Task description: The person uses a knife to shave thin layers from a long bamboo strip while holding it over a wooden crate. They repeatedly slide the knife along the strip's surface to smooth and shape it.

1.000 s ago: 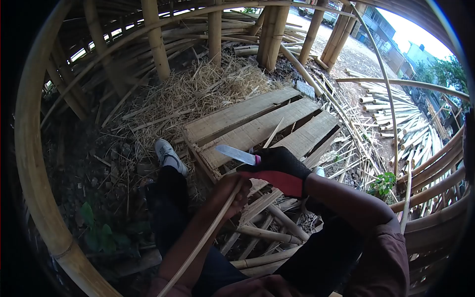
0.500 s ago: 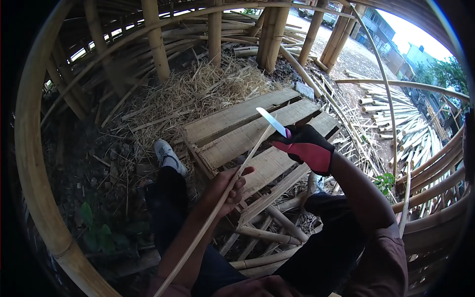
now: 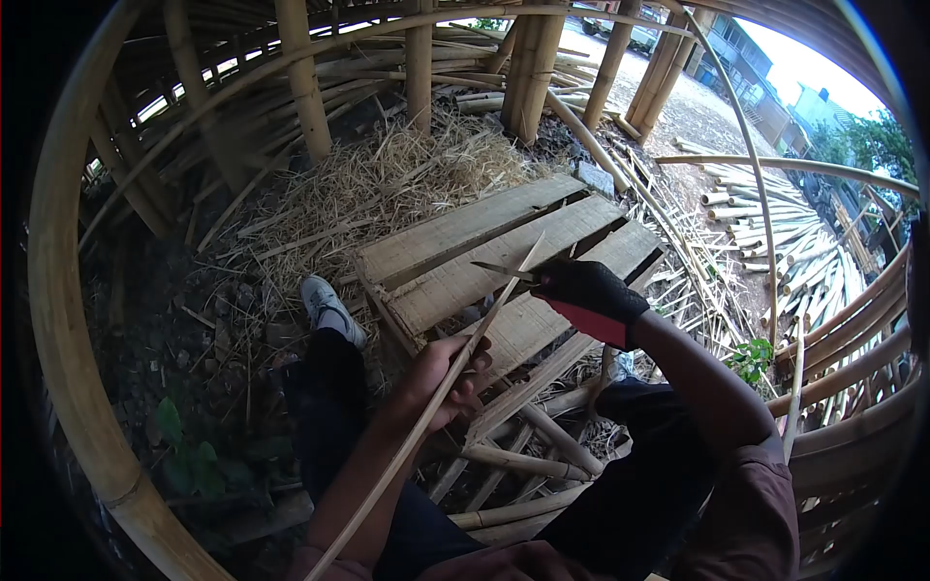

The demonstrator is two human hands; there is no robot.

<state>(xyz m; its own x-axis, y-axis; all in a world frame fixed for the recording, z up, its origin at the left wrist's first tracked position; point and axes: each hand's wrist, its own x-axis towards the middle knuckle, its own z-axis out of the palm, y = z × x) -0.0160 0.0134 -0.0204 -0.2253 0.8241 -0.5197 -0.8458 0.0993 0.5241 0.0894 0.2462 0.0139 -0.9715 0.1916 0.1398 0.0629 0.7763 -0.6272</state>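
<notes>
A long, thin bamboo strip [image 3: 412,438] runs up from the bottom edge along my left forearm, its tip over the wooden slatted platform [image 3: 465,232]. Bare fingers of my left hand [image 3: 448,382] are wrapped round the strip. My right hand [image 3: 591,295], in a black and red glove, is closed on the handle of a knife [image 3: 504,272]. The blade points left and lies across the strip near its upper end; whether it touches cannot be told. The glove covers most of the handle.
Dry shavings [image 3: 407,174] lie behind the platform. Bamboo posts [image 3: 531,77] stand at the back, and a pile of bamboo poles [image 3: 775,223] lies at the right. A large curved bamboo pole [image 3: 60,290] rises at the left. My shoe [image 3: 325,300] is left of the platform.
My right hand first moved up and right with the knife, away from my left hand, then slightly back left, turning the blade across the strip. My left hand stays round the strip.
</notes>
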